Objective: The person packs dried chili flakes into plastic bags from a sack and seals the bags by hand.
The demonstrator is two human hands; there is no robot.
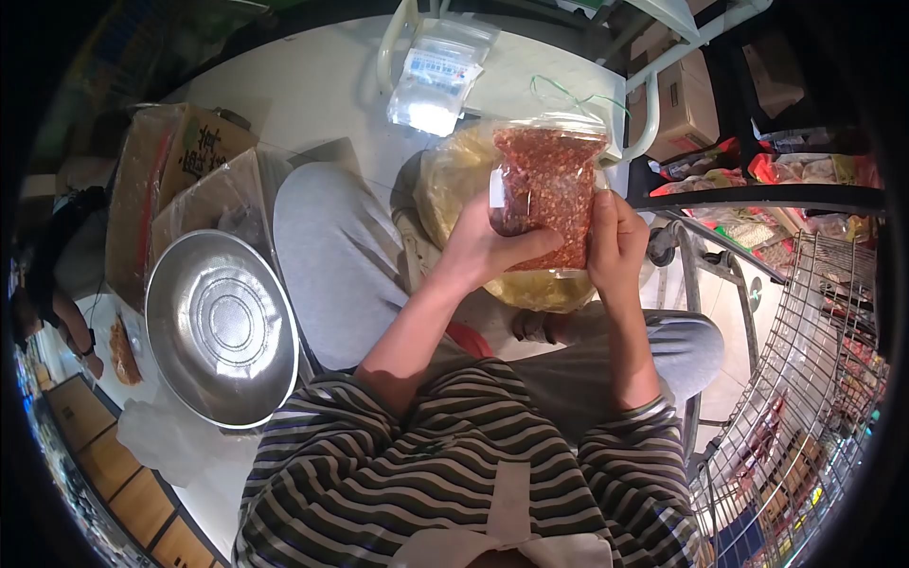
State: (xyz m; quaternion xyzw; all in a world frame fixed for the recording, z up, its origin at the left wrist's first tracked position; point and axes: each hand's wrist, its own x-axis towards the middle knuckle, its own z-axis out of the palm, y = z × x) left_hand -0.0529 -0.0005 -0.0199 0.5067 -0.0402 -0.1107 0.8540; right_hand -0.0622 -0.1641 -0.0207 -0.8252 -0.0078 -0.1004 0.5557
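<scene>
Between both hands I hold a clear bag of crushed red chili (551, 185), its see-through top edge facing away from me. My left hand (488, 244) grips the bag's left side, with the thumb laid across its front. On the right side, my right hand (617, 237) has its fingers closed on the bag's edge. Below and behind it sits a large yellowish plastic bag (445, 185), partly hidden by the chili bag; its contents I cannot make out. A stack of clear plastic pouches (437, 76) with a blue and white label lies beyond, on a white surface.
To the left is a large metal basin (227, 327) beside cardboard boxes (180, 166). A wire shopping cart (786, 379) stands at right. Packaged goods (814, 168) fill a shelf at upper right. A green string (573, 95) lies beyond the chili bag. Another person's hand (92, 364) shows at far left.
</scene>
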